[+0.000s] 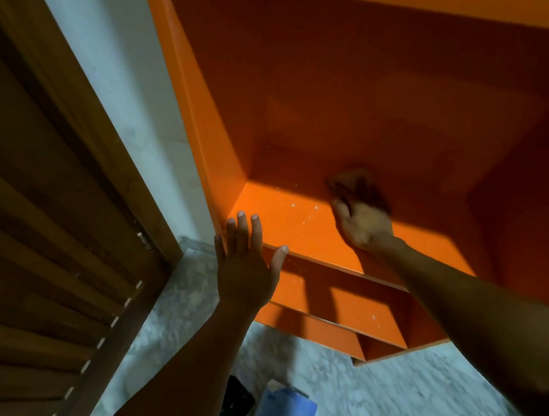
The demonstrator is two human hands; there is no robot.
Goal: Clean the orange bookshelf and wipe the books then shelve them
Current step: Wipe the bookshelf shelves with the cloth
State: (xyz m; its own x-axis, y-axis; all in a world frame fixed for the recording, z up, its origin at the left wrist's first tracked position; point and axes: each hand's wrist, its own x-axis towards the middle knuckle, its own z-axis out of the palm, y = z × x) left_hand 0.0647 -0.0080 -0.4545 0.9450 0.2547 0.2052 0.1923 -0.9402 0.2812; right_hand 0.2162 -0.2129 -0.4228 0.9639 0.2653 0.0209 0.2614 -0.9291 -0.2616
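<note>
Right hand (364,223) inside bookshelf (356,101) compartment, pressing blurred cloth (355,184) on shelf board. Specks (303,210) on board left of cloth. Left hand (246,263) further left, nearer camera, flat on board's front corner. Lower shelves (339,315) below grip. Wall (132,120) left of bookshelf, slatted door (36,228) beyond it. Books (281,413) on floor (399,396) below left forearm.

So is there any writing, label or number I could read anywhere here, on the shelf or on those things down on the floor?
No readable text anywhere.
Orange bookshelf: plain, only pale specks, no label.
Blue book on the floor: a small mark near its top corner, too blurred to read.
Black object beside it: no legible marking.
Wooden door: no sign.
</note>
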